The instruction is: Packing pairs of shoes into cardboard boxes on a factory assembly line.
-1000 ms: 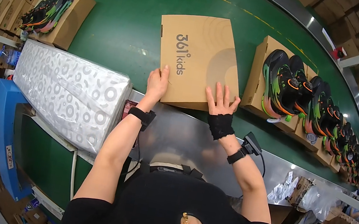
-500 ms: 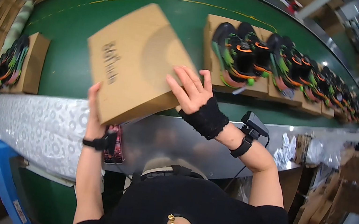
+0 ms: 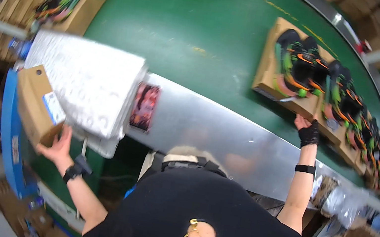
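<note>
My left hand (image 3: 57, 145) grips the lower end of a closed brown cardboard shoe box (image 3: 37, 104), held low at my left side, below the edge of the work surface. My right hand (image 3: 305, 130), in a black fingerless glove, reaches out to the right and touches the near edge of an open cardboard box (image 3: 271, 69) on the green conveyor belt (image 3: 191, 23). That box holds a pair of black sneakers with orange and green trim (image 3: 299, 69).
A stack of white patterned sheets (image 3: 83, 78) lies on the metal ledge (image 3: 227, 135), with a small dark pink card (image 3: 144, 107) beside it. More open boxes with sneakers (image 3: 356, 118) trail off right along the belt. Another shoe box (image 3: 71, 3) sits far left. A blue frame (image 3: 8, 138) stands at lower left.
The closed box has gone from the belt in front of me, up and over to my left, and now hangs low at my left side. My right hand let go and reached right.
</note>
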Demonstrator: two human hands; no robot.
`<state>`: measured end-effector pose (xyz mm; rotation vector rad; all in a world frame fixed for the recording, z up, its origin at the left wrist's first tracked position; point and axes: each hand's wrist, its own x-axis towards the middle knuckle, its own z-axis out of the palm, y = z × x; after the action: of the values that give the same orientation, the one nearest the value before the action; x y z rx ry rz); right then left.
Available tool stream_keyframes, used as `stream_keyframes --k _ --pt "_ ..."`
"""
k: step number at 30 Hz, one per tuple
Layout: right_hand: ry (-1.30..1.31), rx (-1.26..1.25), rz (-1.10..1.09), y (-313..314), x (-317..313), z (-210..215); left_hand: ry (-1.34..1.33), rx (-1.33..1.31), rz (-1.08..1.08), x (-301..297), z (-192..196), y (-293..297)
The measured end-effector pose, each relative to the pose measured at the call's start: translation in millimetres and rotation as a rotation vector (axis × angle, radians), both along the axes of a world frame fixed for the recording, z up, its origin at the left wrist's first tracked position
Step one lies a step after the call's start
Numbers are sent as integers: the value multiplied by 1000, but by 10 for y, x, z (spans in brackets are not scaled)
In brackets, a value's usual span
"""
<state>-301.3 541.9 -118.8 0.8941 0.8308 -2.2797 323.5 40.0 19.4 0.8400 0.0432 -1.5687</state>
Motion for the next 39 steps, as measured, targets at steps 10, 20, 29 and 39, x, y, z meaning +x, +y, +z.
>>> stream_keyframes --k 10,20,29,39 --pt "268 353 109 -1072 352 -145 -500 247 -172 -27 -674 153" --pt "274 395 579 -3420 1328 140 -2404 -584 -525 -673 -1012 -555" --pt "130 183 955 -5729 2379 199 -2450 -567 -489 -849 -1076 -521" --pt "37 -67 1203 -7196 3360 245 -2401 -558 -481 -836 -1038 -539"
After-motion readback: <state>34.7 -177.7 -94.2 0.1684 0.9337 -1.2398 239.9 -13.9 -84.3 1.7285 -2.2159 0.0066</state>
